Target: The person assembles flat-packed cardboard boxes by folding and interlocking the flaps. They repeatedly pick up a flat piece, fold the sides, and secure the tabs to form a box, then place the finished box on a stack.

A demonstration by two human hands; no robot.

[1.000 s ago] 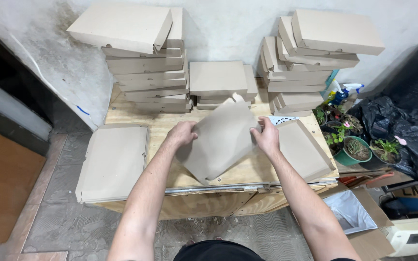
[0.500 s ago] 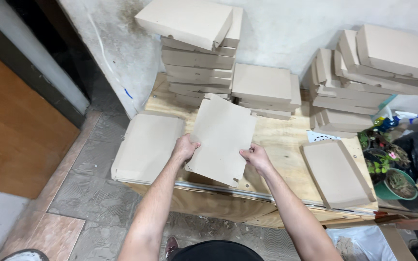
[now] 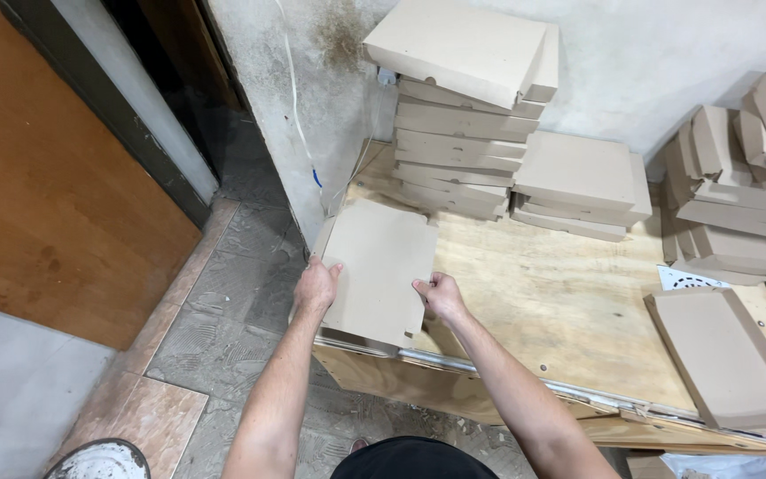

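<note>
My left hand (image 3: 316, 286) and my right hand (image 3: 439, 295) both grip the near edge of a flat grey-brown cardboard sheet (image 3: 374, 264) with notched corners. The sheet lies over the left end of a plywood table (image 3: 560, 310), on top of more flat sheets of the same kind. My left hand holds the sheet's left near corner; my right hand holds its right near corner.
A tall stack of folded cardboard boxes (image 3: 463, 133) stands at the back against the wall, a lower stack (image 3: 578, 182) beside it, a leaning pile (image 3: 738, 195) at the right. A flat box (image 3: 720, 355) lies near the table's right front. A tiled floor and wooden door (image 3: 55, 195) are on the left.
The sheet has been carried from the table's middle to its left end and lowered flat onto the pile there. My view has swung left with it.
</note>
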